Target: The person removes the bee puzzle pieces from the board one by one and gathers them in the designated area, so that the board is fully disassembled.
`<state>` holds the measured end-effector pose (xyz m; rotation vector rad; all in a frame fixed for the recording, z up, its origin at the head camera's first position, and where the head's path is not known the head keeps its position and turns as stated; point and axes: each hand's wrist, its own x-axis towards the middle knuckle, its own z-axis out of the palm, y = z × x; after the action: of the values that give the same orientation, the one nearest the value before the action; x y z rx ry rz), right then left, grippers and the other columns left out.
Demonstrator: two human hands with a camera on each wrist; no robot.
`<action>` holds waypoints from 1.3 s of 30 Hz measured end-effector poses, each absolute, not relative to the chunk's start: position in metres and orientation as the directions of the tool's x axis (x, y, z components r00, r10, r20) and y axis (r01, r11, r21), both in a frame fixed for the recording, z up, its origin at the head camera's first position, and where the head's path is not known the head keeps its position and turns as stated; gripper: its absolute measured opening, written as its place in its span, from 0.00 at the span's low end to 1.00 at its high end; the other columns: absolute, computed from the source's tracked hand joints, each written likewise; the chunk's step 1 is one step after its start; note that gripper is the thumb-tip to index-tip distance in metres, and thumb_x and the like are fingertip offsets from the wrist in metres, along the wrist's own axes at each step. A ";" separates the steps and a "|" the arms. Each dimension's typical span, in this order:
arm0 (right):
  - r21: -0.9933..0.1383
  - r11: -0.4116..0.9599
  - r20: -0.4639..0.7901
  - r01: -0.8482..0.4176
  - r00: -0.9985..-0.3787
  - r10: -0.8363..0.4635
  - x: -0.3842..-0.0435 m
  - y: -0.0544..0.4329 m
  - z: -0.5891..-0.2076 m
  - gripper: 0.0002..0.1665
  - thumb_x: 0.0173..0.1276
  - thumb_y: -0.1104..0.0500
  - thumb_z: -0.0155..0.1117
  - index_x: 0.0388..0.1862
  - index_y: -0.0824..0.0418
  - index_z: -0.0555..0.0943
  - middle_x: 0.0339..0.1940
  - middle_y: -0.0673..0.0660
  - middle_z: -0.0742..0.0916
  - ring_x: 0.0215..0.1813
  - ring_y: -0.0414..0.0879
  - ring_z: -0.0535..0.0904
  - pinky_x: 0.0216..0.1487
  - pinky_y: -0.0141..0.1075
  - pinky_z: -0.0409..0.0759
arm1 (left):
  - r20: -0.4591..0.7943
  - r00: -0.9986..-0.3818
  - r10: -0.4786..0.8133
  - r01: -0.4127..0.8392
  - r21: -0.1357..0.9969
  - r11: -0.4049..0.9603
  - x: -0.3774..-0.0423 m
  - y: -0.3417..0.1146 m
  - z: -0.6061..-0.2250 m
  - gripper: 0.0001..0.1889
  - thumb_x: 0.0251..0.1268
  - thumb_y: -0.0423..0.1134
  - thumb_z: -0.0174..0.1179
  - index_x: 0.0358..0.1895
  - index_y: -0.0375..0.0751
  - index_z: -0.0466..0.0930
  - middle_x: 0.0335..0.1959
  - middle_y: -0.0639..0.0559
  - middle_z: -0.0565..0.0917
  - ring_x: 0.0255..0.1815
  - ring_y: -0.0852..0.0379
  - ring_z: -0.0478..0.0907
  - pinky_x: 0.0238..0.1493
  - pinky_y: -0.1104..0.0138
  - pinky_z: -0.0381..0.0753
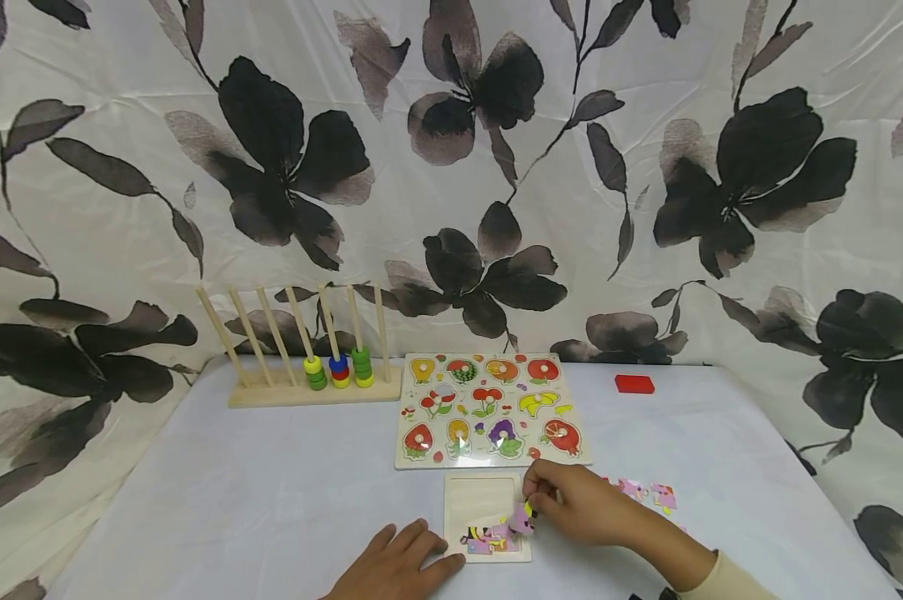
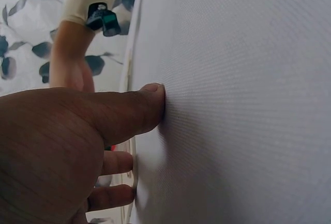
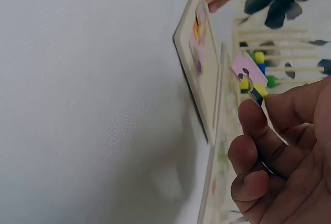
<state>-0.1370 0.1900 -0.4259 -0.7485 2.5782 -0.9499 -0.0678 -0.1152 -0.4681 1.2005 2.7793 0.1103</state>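
A small wooden puzzle tray point(image 1: 481, 492) lies near the front of the table, with several joined pink and yellow pieces point(image 1: 489, 540) along its bottom edge. My right hand point(image 1: 582, 504) pinches a pink jigsaw piece point(image 3: 248, 74) with yellow and black parts between thumb and forefinger. In the head view that piece is above the tray's lower right part; the right wrist view shows it raised off the tray. My left hand point(image 1: 402, 562) rests at the tray's left edge, fingers extended, its thumb point(image 2: 139, 107) near the white cloth.
Loose pink puzzle pieces point(image 1: 663, 497) lie to the right, partly behind my right forearm. Behind the tray is a fruit peg puzzle board point(image 1: 436, 458). A wooden abacus with upright rods point(image 1: 316, 398) stands at back left, and a red piece point(image 1: 634, 384) lies at back right.
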 end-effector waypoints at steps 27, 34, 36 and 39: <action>-0.651 0.708 -0.205 -0.275 -0.834 -0.513 -0.123 0.272 -0.418 0.03 0.76 0.55 0.65 0.42 0.50 0.78 0.33 0.44 0.82 0.36 0.37 0.76 0.35 0.33 0.75 | -0.067 -0.671 0.739 0.728 0.128 0.673 -0.065 -0.117 -0.467 0.41 0.63 0.81 0.39 0.67 0.62 0.77 0.58 0.58 0.77 0.63 0.47 0.74 0.55 0.41 0.79; -0.676 0.692 -0.240 -0.255 -0.811 -0.533 -0.115 0.282 -0.422 0.02 0.76 0.58 0.63 0.42 0.50 0.79 0.30 0.43 0.82 0.33 0.37 0.76 0.34 0.32 0.74 | -0.078 -0.676 0.733 0.722 0.128 0.680 -0.065 -0.117 -0.467 0.41 0.62 0.82 0.40 0.67 0.62 0.77 0.59 0.58 0.77 0.64 0.46 0.74 0.55 0.41 0.79; -0.678 0.688 -0.240 -0.257 -0.807 -0.539 -0.113 0.282 -0.424 0.04 0.76 0.59 0.63 0.41 0.48 0.79 0.30 0.42 0.82 0.33 0.36 0.77 0.35 0.32 0.74 | -0.073 -0.676 0.734 0.723 0.127 0.679 -0.065 -0.117 -0.467 0.40 0.62 0.82 0.40 0.67 0.62 0.77 0.58 0.58 0.77 0.63 0.46 0.74 0.55 0.41 0.79; -0.679 0.689 -0.250 -0.253 -0.804 -0.540 -0.111 0.282 -0.427 0.05 0.76 0.58 0.63 0.40 0.47 0.79 0.31 0.41 0.82 0.35 0.36 0.77 0.37 0.32 0.74 | -0.066 -0.674 0.735 0.725 0.129 0.677 -0.064 -0.117 -0.467 0.40 0.63 0.81 0.40 0.67 0.62 0.77 0.58 0.58 0.77 0.63 0.46 0.74 0.55 0.41 0.79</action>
<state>-0.1109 0.2821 -0.4266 -0.6143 2.4661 -0.8997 -0.0644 -0.1169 -0.4673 1.2119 2.7720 0.1396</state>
